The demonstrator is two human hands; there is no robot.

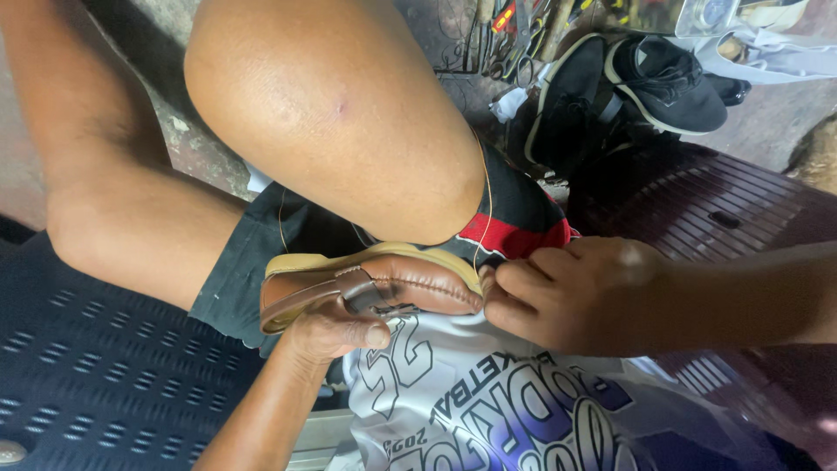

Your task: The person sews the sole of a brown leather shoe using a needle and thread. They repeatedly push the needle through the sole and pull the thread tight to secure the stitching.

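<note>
brown leather moccasin shoe with a tan sole (370, 283) is lying sideways on the lap under the raised knee; the left hand (336, 331) is clasping its strap, the right hand (571, 292) is pinching its toe; it looks light, supple leather, best gripped along the stiff sole

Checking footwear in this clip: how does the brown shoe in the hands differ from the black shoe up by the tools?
The brown shoe is a stitched leather loafer with a tan sole; the black shoe is a white-edged sneaker. The brown shoe lies on its side in the lap, touched by both the left hand and the right hand; the black shoe sits untouched.
</note>
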